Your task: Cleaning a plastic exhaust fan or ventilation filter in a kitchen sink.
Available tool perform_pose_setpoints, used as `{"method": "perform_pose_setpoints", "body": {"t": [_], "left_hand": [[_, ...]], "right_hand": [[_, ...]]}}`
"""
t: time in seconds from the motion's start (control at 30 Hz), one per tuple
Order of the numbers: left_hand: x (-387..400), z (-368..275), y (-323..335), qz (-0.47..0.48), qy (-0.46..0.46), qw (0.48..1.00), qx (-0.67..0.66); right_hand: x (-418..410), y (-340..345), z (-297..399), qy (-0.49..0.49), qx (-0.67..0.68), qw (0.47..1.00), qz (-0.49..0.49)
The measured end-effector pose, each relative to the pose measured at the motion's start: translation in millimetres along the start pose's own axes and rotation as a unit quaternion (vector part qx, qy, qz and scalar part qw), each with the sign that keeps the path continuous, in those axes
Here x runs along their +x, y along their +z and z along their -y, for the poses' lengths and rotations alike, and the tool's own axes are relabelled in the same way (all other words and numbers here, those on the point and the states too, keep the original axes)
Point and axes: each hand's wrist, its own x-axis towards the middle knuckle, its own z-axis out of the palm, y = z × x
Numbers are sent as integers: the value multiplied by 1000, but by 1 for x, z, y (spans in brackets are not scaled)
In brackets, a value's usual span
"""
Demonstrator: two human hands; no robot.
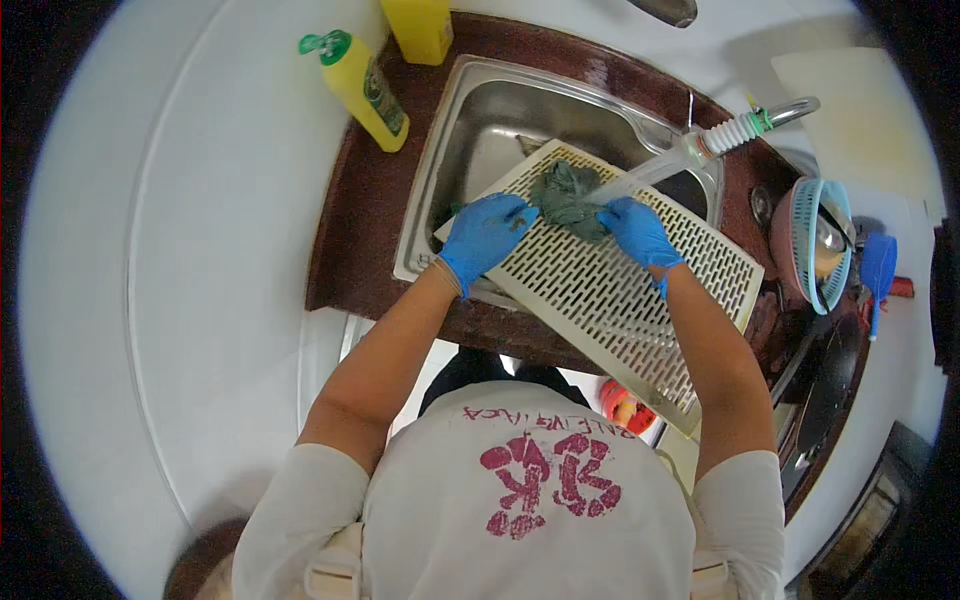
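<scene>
A slotted, off-white rectangular panel [600,300] lies slantwise across the stainless steel sink [480,127], its lower right end reaching past the counter's front edge. On its upper part is a crumpled dark green cloth [566,199], wet under a stream of water. My right hand [637,234], in a blue glove, pinches the cloth's right edge. Also gloved in blue, my left hand [486,234] rests over the panel's left edge with curled fingers beside the cloth; what they grip is hard to tell. Water runs from the faucet's white flexible spout [727,136].
A yellow bottle with a green cap [371,97] and a yellow container [421,30] stand left of the sink on the dark red counter [349,240]. At right are a light blue basket [806,240] holding utensils, a blue brush [877,262] and a black pan [829,375].
</scene>
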Motion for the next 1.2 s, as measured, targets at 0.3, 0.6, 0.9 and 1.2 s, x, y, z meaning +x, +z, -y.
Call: {"method": "perform_pose_setpoints", "body": {"t": [0.3,0.6,0.9,1.2], "left_hand": [[61,23,25,18,6,1000,-11],[87,13,60,-31,94,969,225],[82,7,66,-30,30,985,164],[91,1,59,13,24,981,192]], "right_hand": [[-23,-15,22,161,322,931,-55],[1,6,104,28,306,928,-210],[35,1,70,182,508,819,-196],[-5,1,98,127,475,850,-188]]}}
